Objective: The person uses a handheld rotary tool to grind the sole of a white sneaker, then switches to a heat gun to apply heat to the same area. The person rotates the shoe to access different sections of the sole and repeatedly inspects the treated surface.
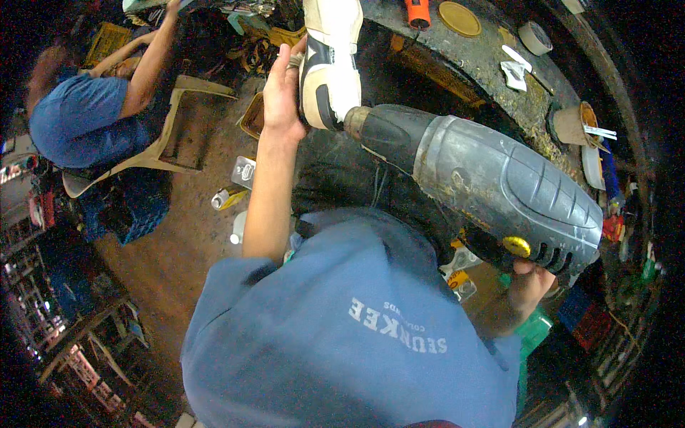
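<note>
A white and beige shoe with black panels (330, 68) stands upright near the top of the head view, its upper part cut off by the frame's edge. My left hand (287, 100) grips it from the left side, and some of the fingers disappear behind it. In my right hand (531, 285), low on the right, is a large grey heat gun (492, 171), held at its rear end; its body hides part of that grip. The gun's metal nozzle (354, 120) points left, right up beside the shoe's lower end. Whether the two touch, I cannot tell.
A dark workbench (492, 114) curves along the upper right, bearing an orange tool (418, 13), a yellow lid (459, 19), a tape roll (535, 38) and a brown pot (573, 124). Left, a co-worker in blue (82, 118) sits on a chair (175, 135). Bottles (230, 196) stand on the floor.
</note>
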Demonstrator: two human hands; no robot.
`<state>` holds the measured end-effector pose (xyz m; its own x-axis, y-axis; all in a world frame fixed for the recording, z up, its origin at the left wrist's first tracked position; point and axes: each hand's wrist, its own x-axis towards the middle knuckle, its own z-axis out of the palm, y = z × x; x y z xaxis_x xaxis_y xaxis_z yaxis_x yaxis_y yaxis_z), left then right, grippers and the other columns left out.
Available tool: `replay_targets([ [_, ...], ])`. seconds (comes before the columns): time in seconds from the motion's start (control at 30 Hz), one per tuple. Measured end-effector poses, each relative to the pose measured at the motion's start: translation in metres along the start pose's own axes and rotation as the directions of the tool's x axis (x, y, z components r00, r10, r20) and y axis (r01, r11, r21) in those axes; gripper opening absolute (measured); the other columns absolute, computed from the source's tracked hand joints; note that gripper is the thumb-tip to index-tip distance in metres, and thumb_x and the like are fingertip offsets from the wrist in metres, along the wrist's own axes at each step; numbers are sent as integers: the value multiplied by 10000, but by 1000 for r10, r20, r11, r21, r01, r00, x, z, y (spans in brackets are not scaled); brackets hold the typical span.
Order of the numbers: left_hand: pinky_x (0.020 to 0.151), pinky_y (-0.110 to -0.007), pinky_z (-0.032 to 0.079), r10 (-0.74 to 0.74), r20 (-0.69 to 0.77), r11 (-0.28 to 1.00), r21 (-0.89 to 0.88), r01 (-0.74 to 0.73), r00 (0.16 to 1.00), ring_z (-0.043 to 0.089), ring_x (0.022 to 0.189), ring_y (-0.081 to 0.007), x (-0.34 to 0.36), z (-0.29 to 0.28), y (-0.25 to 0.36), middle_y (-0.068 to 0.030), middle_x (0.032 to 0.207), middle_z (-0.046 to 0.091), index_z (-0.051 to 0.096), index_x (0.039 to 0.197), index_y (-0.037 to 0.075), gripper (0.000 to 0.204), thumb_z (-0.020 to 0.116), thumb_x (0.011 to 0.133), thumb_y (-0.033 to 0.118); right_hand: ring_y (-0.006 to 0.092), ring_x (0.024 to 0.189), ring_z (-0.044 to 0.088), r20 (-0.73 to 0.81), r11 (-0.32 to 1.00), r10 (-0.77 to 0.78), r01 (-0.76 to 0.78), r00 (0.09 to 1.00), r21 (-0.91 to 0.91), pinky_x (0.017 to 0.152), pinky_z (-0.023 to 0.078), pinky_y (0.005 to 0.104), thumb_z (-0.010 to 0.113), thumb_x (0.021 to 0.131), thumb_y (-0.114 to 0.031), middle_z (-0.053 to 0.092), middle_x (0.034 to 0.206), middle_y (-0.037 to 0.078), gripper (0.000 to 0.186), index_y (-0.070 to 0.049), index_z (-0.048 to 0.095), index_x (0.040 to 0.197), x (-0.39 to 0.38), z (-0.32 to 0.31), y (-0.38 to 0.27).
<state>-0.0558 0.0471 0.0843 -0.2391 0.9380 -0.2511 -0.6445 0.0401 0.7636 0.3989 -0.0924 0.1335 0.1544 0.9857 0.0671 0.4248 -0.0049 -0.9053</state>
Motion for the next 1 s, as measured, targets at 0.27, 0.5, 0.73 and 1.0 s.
replay_targets([
  [0.27, 1030, -430, 575, -31, 99, 988, -150, 46, 995, 707, 1169, -274, 11, -16, -6, -120, 1321, 713, 579, 1451, 51, 567, 470, 1112, 492, 292, 1148, 679, 10, 995, 96, -96, 995, 11, 1026, 537, 436, 838, 910, -324, 698, 1275, 142, 650, 55, 592, 1379, -12, 2, -4],
  [0.5, 967, -434, 618, -33, 201, 985, -158, 65, 979, 729, 1137, -281, 9, -21, -7, -139, 1325, 715, 581, 1451, 49, 546, 461, 1112, 460, 287, 1131, 685, 15, 985, 168, -168, 986, 22, 1018, 541, 432, 846, 906, -324, 706, 1258, 136, 638, 56, 608, 1361, -22, 4, -9],
  [0.73, 985, -433, 614, -69, 231, 979, -169, 110, 971, 736, 1136, -278, 4, -23, -6, -148, 1309, 725, 592, 1439, 37, 555, 474, 1114, 471, 283, 1114, 690, 11, 980, 196, -197, 980, 26, 1010, 545, 428, 855, 902, -325, 713, 1242, 129, 627, 57, 624, 1343, -23, 9, -16],
  [1.0, 990, -434, 612, -57, 221, 988, -127, 87, 974, 742, 1129, -273, 2, -26, -8, -156, 1303, 730, 596, 1437, 27, 565, 478, 1117, 477, 278, 1095, 697, 12, 976, 216, -216, 976, 31, 1001, 549, 423, 864, 898, -326, 722, 1224, 121, 614, 58, 642, 1322, -14, 18, -22],
])
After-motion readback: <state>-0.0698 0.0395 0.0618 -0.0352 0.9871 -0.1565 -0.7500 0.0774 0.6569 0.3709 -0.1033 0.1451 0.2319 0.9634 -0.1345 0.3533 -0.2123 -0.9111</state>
